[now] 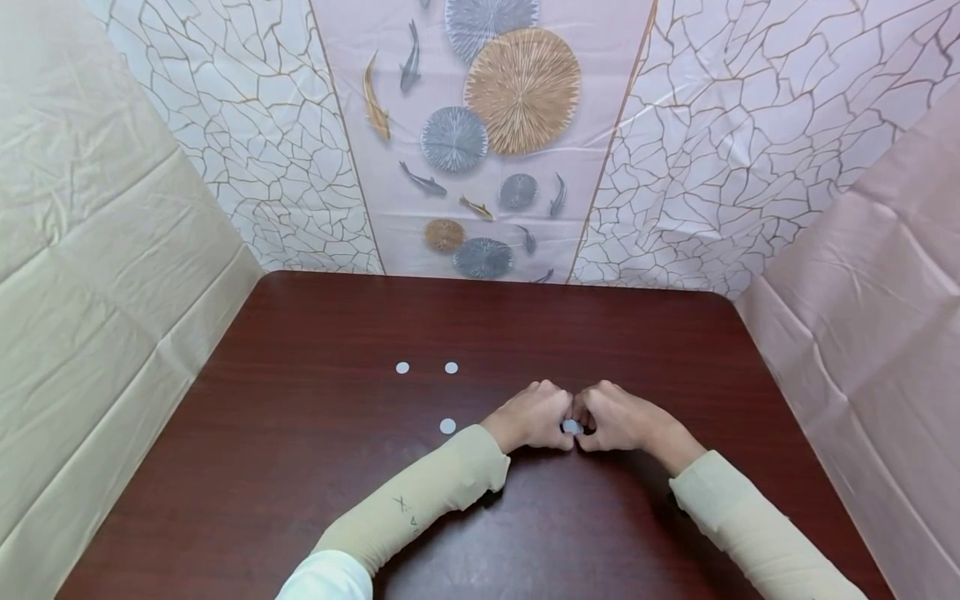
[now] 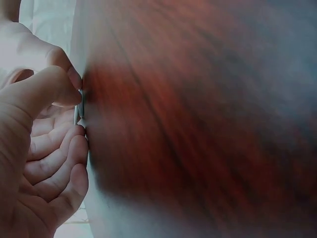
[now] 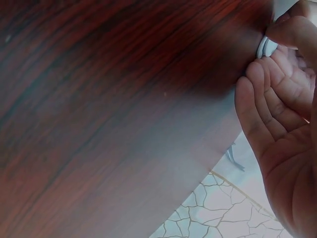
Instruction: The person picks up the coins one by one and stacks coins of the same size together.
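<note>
A small white disc (image 1: 571, 426) lies low over the dark table between the two hands. My left hand (image 1: 538, 415) comes in from the left with curled fingers, its thumb and fingertips at the disc's edge. From the right, my right hand (image 1: 618, 418) meets it, thumb toward thumb, and also pinches at the rim. In the right wrist view the disc (image 3: 267, 46) shows a doubled edge, one layer tilted from the other; I cannot tell whether these are two pieces. The left wrist view shows the disc (image 2: 77, 114) edge-on, partly hidden by fingers.
Three more white discs lie flat left of the hands: an upper left disc (image 1: 402, 367), an upper right disc (image 1: 451, 367) and a lower disc (image 1: 447, 426) near the left sleeve. Patterned cloth (image 1: 480, 200) rises behind the table (image 1: 337, 317), with plain cloth on both sides.
</note>
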`<state>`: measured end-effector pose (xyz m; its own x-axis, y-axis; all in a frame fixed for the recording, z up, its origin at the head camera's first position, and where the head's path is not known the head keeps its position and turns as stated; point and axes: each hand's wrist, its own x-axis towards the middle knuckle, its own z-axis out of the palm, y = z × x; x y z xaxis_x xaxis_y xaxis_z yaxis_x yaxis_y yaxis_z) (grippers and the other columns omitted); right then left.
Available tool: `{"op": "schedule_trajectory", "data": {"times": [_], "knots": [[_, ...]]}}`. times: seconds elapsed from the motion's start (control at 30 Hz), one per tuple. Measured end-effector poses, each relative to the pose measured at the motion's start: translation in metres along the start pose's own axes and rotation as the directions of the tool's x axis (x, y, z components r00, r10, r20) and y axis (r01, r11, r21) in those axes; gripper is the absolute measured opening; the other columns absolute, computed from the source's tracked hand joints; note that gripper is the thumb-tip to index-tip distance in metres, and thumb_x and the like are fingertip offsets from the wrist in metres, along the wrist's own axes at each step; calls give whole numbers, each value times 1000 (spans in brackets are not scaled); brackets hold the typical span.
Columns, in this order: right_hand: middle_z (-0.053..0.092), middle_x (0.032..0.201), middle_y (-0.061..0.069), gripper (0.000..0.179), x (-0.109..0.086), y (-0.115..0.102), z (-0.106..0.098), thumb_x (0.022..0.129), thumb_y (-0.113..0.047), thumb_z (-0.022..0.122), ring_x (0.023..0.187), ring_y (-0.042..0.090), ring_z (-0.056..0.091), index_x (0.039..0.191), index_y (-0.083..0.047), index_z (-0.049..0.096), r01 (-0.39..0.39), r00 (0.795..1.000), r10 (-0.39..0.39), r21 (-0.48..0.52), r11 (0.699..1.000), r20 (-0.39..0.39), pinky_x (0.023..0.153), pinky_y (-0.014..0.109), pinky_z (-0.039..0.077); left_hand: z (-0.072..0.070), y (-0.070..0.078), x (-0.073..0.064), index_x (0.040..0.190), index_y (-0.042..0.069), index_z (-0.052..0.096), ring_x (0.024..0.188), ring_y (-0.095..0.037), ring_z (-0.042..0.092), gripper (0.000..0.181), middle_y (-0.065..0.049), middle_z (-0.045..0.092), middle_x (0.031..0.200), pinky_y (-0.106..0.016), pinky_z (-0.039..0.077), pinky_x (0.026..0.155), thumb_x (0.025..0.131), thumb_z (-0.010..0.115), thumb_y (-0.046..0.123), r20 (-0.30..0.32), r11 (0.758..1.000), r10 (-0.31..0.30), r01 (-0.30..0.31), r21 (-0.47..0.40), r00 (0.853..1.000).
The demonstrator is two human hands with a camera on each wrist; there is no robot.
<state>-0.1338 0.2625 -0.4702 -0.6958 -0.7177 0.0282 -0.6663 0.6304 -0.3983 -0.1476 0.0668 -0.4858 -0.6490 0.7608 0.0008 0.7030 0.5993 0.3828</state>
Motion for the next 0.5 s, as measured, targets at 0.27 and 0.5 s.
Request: {"op": "schedule_trajectory", "data": {"times": [0.27,0.5], "knots": [[66,71,-6,15,-2,-1,1,74,-12,84,64,5,60,81,-15,71,-25,1000,25,12,1000,-12,59,18,48,1,2,2,65,23,42,55,-4,34,43,11,33,60,-18,30,53,83,81,24,8,1000,-8,8,13,1000],[67,73,-5,14,-3,-3,1,76,-12,84,66,5,62,83,-13,72,-61,998,61,17,998,6,61,18,49,-2,3,2,66,22,46,57,-5,35,41,11,36,60,-18,30,54,86,82,21,43,1000,-17,17,-15,999]]}}
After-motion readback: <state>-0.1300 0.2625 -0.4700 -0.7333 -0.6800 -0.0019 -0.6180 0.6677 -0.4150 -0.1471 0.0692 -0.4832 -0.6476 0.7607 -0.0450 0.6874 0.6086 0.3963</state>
